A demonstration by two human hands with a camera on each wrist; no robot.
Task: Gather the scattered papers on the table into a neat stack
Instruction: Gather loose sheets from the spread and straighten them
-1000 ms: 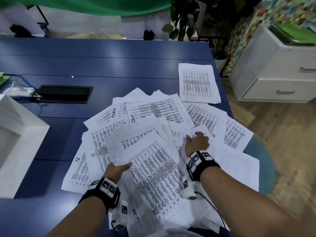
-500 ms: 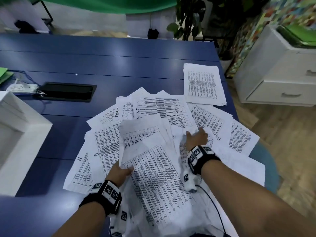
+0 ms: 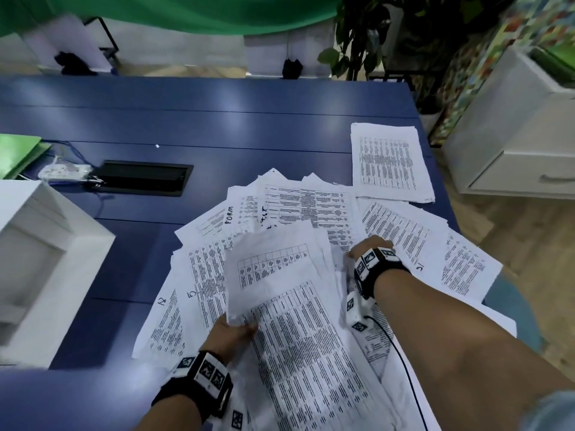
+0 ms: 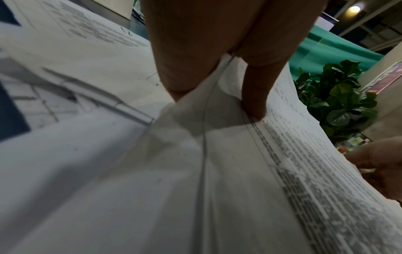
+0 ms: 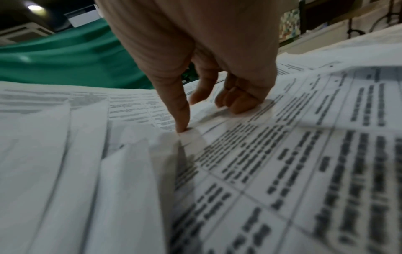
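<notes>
Printed white papers lie fanned over the near right part of the blue table. One sheet lies apart at the far right edge. My left hand pinches the near edge of a lifted bundle of sheets; in the left wrist view the left hand has thumb and finger closed on that bundle. My right hand rests on the spread to the right. In the right wrist view the right hand has curled fingers pressing a sheet, with its thumb tip on a sheet corner.
A white box stands at the left edge. Behind it lie a black cable hatch, a power strip and a green folder. Off the table's right side are a white drawer cabinet and a plant.
My left hand has raised its bundle, whose top now curls up off the pile. My right hand has slid forward and to the right over the spread sheets.
</notes>
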